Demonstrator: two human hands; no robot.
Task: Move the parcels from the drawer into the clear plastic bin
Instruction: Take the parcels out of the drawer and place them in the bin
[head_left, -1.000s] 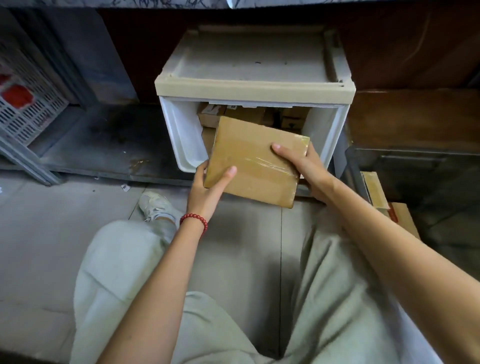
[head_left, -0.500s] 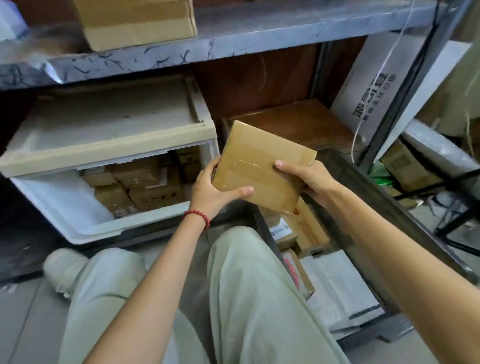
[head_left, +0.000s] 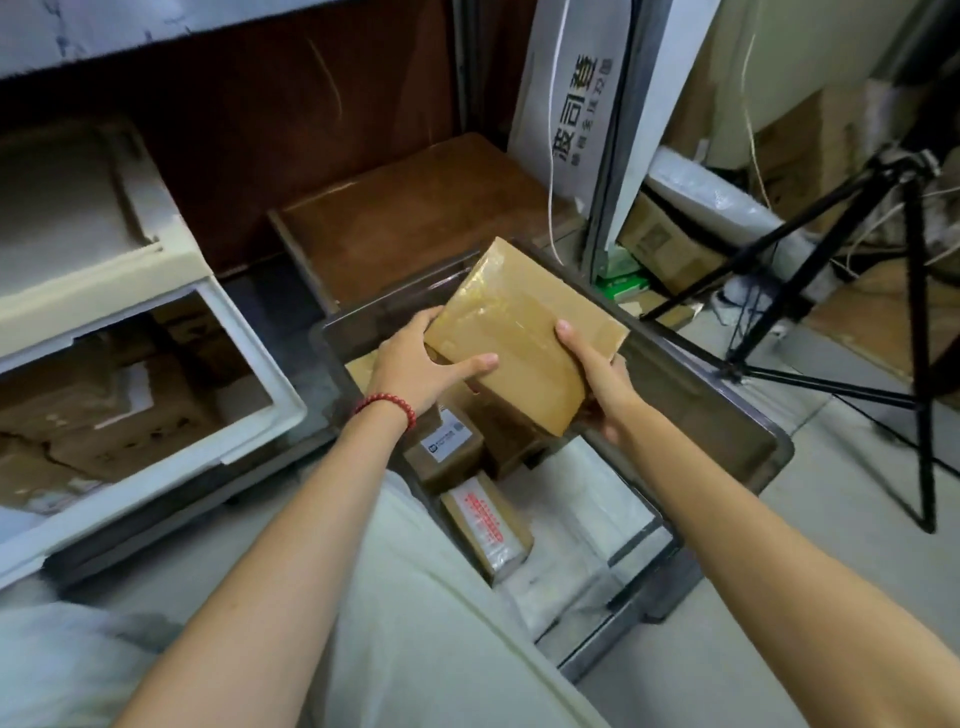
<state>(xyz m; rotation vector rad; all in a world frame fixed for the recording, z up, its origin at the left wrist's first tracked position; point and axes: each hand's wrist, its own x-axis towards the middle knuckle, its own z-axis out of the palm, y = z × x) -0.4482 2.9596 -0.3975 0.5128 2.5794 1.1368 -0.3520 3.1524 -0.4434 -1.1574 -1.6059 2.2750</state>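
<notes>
You hold one flat cardboard parcel (head_left: 524, 332) between both hands, above the clear plastic bin (head_left: 769, 452). Your left hand (head_left: 415, 369) grips its left edge: the thumb lies across the taped top face and the fingers curl round the edge and under it. Your right hand (head_left: 602, 384) takes the near right side, thumb pressed on top and the other fingers hidden beneath the parcel. The parcel is tilted, its far corner raised and its near corner low over the bin's contents; whether that low corner touches the box below, I cannot tell.

Inside the bin lie a brown box with a white label (head_left: 449, 452), just beside it a narrow box with red print (head_left: 488, 525), and white padded mailers (head_left: 582, 514) along the near side. A red bead bracelet (head_left: 387, 405) sits on your left wrist.

To your left the white drawer (head_left: 156, 499) stands pulled open, with more brown parcels (head_left: 78, 415) packed in it, too blurred to count. Behind the bin a brown wooden board (head_left: 405, 208) lies flat, and a white panel with dark characters (head_left: 576, 104) leans upright at the back. A black tripod (head_left: 909, 312) stands to the right of the bin, well apart from your hands. Your pale trouser leg (head_left: 415, 623) lies between the drawer and the bin.
</notes>
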